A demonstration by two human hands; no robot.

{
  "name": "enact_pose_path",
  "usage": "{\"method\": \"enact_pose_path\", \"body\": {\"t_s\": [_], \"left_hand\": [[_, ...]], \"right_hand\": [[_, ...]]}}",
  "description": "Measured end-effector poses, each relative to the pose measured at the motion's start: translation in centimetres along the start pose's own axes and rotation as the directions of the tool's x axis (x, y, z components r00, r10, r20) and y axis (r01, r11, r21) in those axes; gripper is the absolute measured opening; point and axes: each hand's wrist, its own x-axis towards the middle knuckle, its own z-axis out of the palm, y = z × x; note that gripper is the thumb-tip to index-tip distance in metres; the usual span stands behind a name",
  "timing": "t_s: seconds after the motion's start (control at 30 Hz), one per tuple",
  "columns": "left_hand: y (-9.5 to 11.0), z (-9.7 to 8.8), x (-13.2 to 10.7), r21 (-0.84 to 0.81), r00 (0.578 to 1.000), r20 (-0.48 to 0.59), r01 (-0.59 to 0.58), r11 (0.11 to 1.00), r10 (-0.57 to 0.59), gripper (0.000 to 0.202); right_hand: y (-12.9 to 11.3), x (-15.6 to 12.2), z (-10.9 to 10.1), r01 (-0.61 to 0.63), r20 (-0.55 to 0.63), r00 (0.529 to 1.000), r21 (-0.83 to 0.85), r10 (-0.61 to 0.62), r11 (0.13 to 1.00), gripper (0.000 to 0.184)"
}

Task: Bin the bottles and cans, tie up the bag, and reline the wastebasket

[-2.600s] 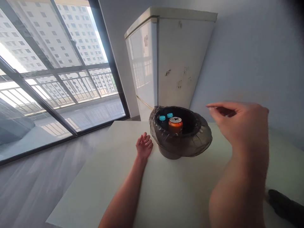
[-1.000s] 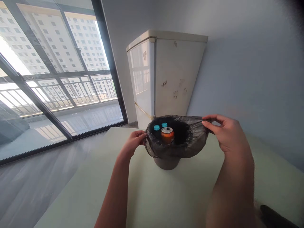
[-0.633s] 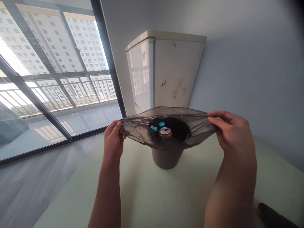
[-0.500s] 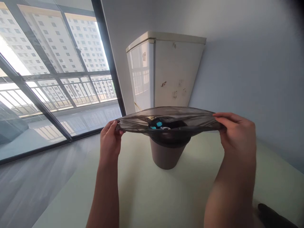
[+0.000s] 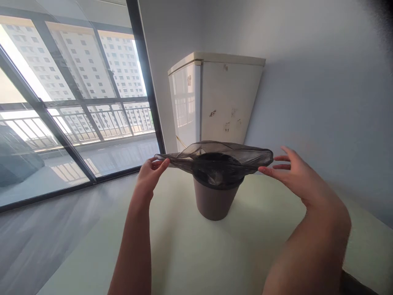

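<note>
A thin, see-through black trash bag [image 5: 254, 157] is stretched sideways over the mouth of a brown trash can [image 5: 215, 203] with a dark rim. My left hand [image 5: 149, 174] pinches the bag's left end between thumb and fingers. At the other end, my right hand [image 5: 293, 170] has its fingers spread apart. Its thumb tip touches the bag's right edge, and the fingertips are close beside it. Folds of the bag hide most of what is inside the can.
The can stands on a pale green tabletop [image 5: 196, 254]. Behind it is a white fridge [image 5: 229, 96] against the wall. A glass sliding door [image 5: 76, 123] to a balcony is on the left. A dark object [image 5: 356, 283] shows at lower right.
My right hand has loosened its pinch and spread its fingers. The bag's ends have drawn inward, and its folds now cover the blue pieces seen in the can before.
</note>
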Motion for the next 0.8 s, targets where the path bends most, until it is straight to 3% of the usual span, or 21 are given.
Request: {"method": "enact_pose_path", "body": {"t_s": [0.07,0.17,0.27,0.33,0.43,0.53,0.67,0.8], "left_hand": [[-0.6,-0.6,0.2,0.132,0.983,0.156,0.075,0.988,-0.096,0.048],[-1.8,-0.9,0.5,0.239,0.917,0.349,0.112,0.965,-0.193,0.040],[-2.6,0.4,0.8,0.216,0.864,0.470,0.084,0.973,-0.179,0.040],[-2.5,1.9,0.8,0.080,0.867,0.497,-0.034,0.996,-0.010,0.038],[-2.0,4.5,0.6,-0.118,0.914,0.324,-0.217,0.969,0.244,0.040],[-1.4,6.5,0.0,-0.286,0.922,0.162,-0.298,0.911,0.353,0.041],[-0.7,8.0,-1.2,-0.610,0.893,0.087,-0.303,0.732,0.442,0.028],[0.2,8.4,-2.1,-0.774,0.864,0.054,-0.281,0.568,0.501,0.020]], "right_hand": [[1.5,0.3,-0.6,-0.076,0.095,0.991,-0.182,0.095,0.980,0.111],[3.7,1.6,0.1,-0.073,0.298,0.942,-0.263,0.153,0.962,0.096],[3.9,2.8,1.8,-0.002,0.486,0.872,-0.097,0.050,0.995,0.074],[2.9,3.3,3.0,0.092,0.514,0.845,0.134,-0.148,0.987,0.061],[1.2,3.8,4.5,0.228,0.358,0.844,0.434,-0.399,0.872,0.050],[0.0,4.4,6.2,0.266,0.180,0.887,0.553,-0.425,0.789,0.040],[-0.9,4.7,8.3,0.307,0.027,0.902,0.664,-0.432,0.682,0.039],[-1.8,3.6,8.6,0.345,-0.101,0.861,0.836,-0.499,0.426,0.035]]}}
